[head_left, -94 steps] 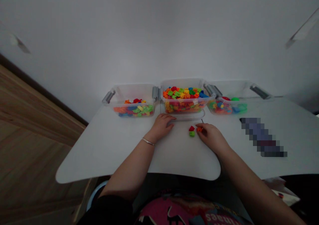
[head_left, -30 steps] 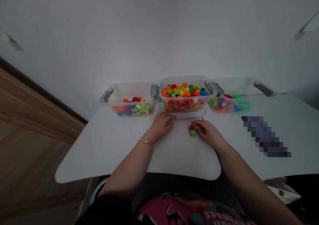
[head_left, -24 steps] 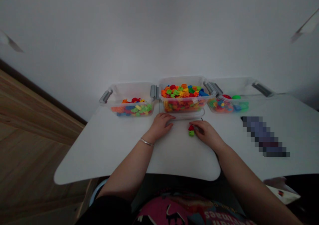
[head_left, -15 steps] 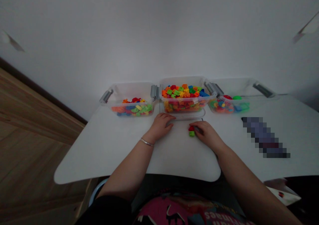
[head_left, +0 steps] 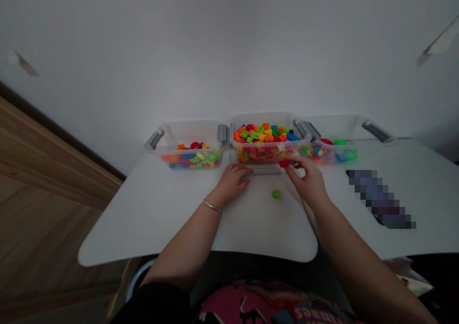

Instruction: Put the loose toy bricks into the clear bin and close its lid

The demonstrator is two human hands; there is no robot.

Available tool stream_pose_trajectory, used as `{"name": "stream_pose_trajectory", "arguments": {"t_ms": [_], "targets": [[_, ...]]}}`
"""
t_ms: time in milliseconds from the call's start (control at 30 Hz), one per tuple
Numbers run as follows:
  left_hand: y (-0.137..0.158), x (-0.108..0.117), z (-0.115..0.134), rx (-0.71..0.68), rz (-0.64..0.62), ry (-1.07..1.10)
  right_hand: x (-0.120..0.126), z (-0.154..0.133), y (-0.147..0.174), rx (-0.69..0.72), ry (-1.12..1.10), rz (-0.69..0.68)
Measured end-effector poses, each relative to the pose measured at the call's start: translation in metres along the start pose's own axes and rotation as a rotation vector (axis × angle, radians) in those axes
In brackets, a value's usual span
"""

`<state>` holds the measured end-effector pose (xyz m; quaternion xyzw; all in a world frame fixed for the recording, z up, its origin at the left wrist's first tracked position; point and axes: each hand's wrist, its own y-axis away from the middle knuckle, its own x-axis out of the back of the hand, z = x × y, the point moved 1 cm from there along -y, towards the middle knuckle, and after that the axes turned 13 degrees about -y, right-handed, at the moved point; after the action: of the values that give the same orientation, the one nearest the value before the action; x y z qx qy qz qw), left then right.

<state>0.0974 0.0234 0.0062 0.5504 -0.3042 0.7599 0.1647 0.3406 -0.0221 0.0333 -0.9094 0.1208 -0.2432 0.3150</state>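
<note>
Between the thumb and fingers of my right hand [head_left: 306,178] is a red building block [head_left: 284,163], held just in front of the middle bin. A green building block [head_left: 276,193] lies on the white table [head_left: 251,228], below and left of that hand. My left hand [head_left: 234,180] rests on the table with its fingers stretched out and holds nothing; its fingertips are near the clear lid-like piece [head_left: 263,170] by the middle bin. The middle clear bin [head_left: 268,145] is heaped with blocks in many colours.
To the left stands a clear bin [head_left: 190,123] with a shallower layer of blocks. At the right another clear bin [head_left: 344,121] holds round and green plastic pieces. A blurred-out dark flat object [head_left: 380,199] lies on the table at right. A wall rises behind the bins.
My right hand has lifted the red block away from the green one and moved it up toward the middle bin. The green block stayed on the table. My left hand has not moved.
</note>
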Motion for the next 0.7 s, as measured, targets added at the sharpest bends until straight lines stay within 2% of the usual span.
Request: {"name": "stream_pose_trajectory", "arguments": {"t_ms": [67, 167, 267, 367, 500, 600, 700], "targets": [[0.0, 0.0, 0.0, -0.003, 0.003, -0.005, 0.002, -0.012, -0.023, 0.058, 0.0, 0.081], [0.0, 0.0, 0.0, -0.005, 0.012, -0.006, 0.0, -0.02, -0.061, 0.046, -0.006, 0.141], [0.001, -0.001, -0.001, -0.006, 0.015, -0.004, -0.007, -0.016, -0.096, -0.012, 0.006, 0.153], [0.001, -0.002, -0.001, -0.009, 0.009, -0.005, -0.014, -0.006, -0.121, -0.108, 0.08, 0.084], [0.0, -0.003, -0.002, -0.015, 0.006, -0.003, -0.018, 0.002, -0.132, -0.265, 0.269, -0.015], [0.0, -0.003, -0.002, -0.012, 0.004, 0.006, -0.019, 0.003, -0.13, -0.255, 0.315, -0.028], [0.0, -0.002, -0.001, -0.013, 0.001, 0.017, -0.019, 0.004, -0.127, -0.197, 0.282, 0.016]]}}
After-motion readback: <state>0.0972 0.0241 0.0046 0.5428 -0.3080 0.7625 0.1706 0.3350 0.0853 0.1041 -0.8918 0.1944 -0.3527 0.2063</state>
